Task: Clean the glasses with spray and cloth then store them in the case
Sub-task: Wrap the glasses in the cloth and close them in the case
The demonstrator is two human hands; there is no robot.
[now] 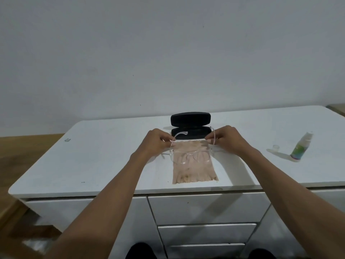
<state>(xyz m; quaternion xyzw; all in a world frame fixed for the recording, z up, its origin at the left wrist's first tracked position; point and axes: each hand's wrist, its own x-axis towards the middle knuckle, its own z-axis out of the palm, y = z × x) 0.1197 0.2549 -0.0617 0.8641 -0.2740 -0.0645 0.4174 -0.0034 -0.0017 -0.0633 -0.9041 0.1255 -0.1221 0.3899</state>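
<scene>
case (190,124) open, empty, glasses (190,156) held over cloth (194,169)

A pair of clear-framed glasses (190,152) is held above a beige cloth (194,172) spread flat on a white cabinet top (112,161). The left temple is pinched by the left hand (158,141), the right temple by the right hand (226,139), with the temples pointed away from the person and the lenses nearest. Just behind the cloth, a black glasses case (190,122) is seen open, lid raised. A spray bottle (300,146) is stood well to the right, its clear cap (275,146) lying beside it. Drawer fronts (205,208) are visible below.
</scene>
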